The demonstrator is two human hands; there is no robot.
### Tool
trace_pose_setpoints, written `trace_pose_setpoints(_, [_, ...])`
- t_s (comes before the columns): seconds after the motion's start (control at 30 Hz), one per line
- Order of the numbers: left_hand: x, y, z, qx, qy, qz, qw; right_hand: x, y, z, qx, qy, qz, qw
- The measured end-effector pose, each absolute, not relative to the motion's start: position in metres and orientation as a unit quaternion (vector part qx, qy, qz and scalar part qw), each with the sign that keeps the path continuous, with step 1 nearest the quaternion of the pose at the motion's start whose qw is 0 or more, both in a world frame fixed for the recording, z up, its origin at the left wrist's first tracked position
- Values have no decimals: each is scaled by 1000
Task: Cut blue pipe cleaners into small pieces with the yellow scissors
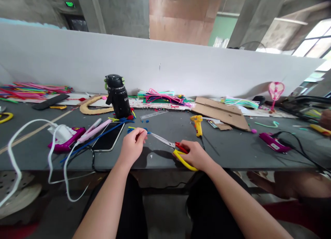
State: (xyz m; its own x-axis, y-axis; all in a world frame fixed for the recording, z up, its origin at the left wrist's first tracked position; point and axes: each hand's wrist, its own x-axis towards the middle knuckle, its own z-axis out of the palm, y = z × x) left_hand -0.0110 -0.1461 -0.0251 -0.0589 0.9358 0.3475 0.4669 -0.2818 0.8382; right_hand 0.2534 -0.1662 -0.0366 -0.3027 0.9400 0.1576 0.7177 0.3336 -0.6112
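My right hand [193, 154] grips a pair of scissors [165, 141] by the red and yellow handles. The blades point left, and their tips come up to my left hand [134, 144]. The fingers of that hand are pinched together, and a short blue bit of pipe cleaner [148, 132] shows at their tips, right by the blade ends. Most of what the pinch holds is hidden. Behind the left hand lie small blue and yellow pipe cleaner pieces [130, 129]. A yellow glue gun [198, 124] lies beyond my right hand.
A phone [110, 137], a purple power strip [63, 142] with white cables and a black bottle [120, 99] stand or lie left. A ruler [153, 115], pipe cleaner bundles [162, 96] and cardboard [222, 111] lie behind. Another power strip [274, 142] and a co-worker's hand [326, 119] are right.
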Motion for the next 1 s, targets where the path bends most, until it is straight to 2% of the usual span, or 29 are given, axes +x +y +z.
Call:
trace_pose_setpoints(0.8, [-13,-144,-26,647,554,468,235,254,-163,-40,-528,-777,240,243])
trace_pose_setpoints(1.0, [-12,-145,-25,638,555,475,244,253,-162,-43,-535,-766,240,263])
